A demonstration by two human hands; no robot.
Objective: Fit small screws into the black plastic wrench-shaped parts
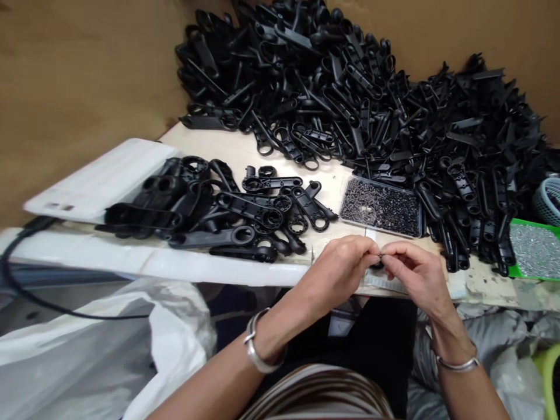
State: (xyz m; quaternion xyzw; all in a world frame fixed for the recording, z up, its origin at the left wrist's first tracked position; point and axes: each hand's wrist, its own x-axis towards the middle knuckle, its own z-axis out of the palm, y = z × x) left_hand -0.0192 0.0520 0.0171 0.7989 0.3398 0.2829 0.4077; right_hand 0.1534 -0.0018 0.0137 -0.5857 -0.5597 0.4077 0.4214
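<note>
My left hand and my right hand meet fingertip to fingertip over the front edge of the table. Both are closed in a pinch around something small and dark, mostly hidden by the fingers, too small to name. Just below the fingertips a bit of black shows. Right behind the hands lies a clear plastic box filled with tiny black parts. To the left of my left hand is a loose group of black plastic arm-shaped parts with ring ends.
A large heap of black plastic parts covers the back of the table. A green tray of small silvery pieces and a blue-grey basket stand at right. At left lie a white box and a black cable; a white bag hangs below.
</note>
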